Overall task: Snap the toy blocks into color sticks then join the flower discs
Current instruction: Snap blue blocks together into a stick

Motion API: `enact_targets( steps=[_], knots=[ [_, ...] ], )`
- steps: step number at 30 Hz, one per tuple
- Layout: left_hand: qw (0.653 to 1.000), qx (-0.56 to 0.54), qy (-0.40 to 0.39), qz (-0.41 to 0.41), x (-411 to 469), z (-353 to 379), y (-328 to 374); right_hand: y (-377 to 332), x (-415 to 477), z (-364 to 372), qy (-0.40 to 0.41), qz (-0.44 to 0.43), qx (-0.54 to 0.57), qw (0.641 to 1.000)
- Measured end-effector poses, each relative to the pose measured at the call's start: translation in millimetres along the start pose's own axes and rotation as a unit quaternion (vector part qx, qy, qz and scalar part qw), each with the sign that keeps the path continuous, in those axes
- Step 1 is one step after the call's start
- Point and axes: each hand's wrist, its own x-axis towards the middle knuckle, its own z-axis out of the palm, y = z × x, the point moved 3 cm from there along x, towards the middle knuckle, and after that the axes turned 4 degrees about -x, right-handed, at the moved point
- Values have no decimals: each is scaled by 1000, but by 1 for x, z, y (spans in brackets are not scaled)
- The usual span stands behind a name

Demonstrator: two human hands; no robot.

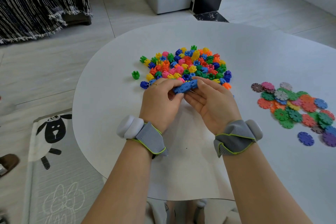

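Blue stick (pixel 185 87): who has it, Mia?

Both hands, Tom. The left hand (pixel 160 100) is curled around the left end. The right hand (pixel 211 102) lies palm up, thumb pressed on the right end and fingers underneath. The stick sits level between them, just above the table (pixel 181 169).

And further out?

At twelve o'clock from the hands, just beyond the fingertips, is the pile of loose blocks (pixel 189 65), all colours mixed. A lone green block (pixel 135 75) sits at eleven o'clock, apart from the pile. The flower discs (pixel 298 107) lie in a loose heap at three o'clock, well apart from the hands, and look untouched.

So what could go wrong from here?

I'd say the stick itself. It is several blocks long and gripped only at the ends. If the push comes in crooked, a middle joint may pop and the pieces may fall into the pile.

Anything else?

The hands work right beside the pile, so a knuckle could knock blocks off toward the table's edge at nine o'clock. The pile is also mixed, so a dark blue block could pass for the lighter blue and spoil the single colour. I can't tell whether the end block is fully seated, because the thumb covers that joint.
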Motion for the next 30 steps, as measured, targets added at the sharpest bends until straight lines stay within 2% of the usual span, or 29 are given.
enact_targets(
  steps=[6, 13, 21, 26, 28, 30],
  knots=[
    [1000, -4, -7, -8, 0, 0, 2, 0, 2, -1, -3, -7, 22, 1000],
    [1000, -3, -25, -14, -1, 0, 1, 1, 2, -1, 7, -17, -9, 1000],
    [998, 44, -29, -34, 0, -1, -7, 6, 2, 3, 5, -67, -166, 984],
    [998, 54, -21, -8, -1, 0, -8, 3, 0, 5, 12, -82, -195, 977],
    [997, 71, -6, -3, -1, -1, -8, 2, 1, 1, 41, -113, -263, 957],
    [996, 83, 21, -10, 0, -5, -7, 0, 6, -5, 101, -183, -396, 894]
  ],
)
